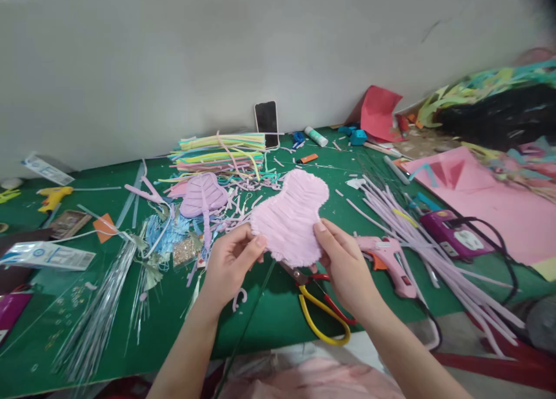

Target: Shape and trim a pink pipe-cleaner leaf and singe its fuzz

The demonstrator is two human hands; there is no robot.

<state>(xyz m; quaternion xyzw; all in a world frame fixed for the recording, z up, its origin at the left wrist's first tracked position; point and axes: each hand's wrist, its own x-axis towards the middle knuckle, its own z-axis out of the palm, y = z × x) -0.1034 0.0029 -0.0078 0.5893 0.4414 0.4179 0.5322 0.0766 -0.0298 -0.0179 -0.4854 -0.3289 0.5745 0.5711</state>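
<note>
The pink fuzzy piece (292, 216) is held above the green table (260, 335), its lower edges pinched between thumb and fingers of the left hand (238, 263) and right hand (341, 260), wrists angled inward. Scissors (324, 306) lie just beneath. Lettering on the white packet (52, 255) is too blurred to read. Bare green surface shows left of the scissors.

Both forearms reach forward, left hand (235, 264) and right hand (343, 260) pinching, thumbs uppermost
</note>
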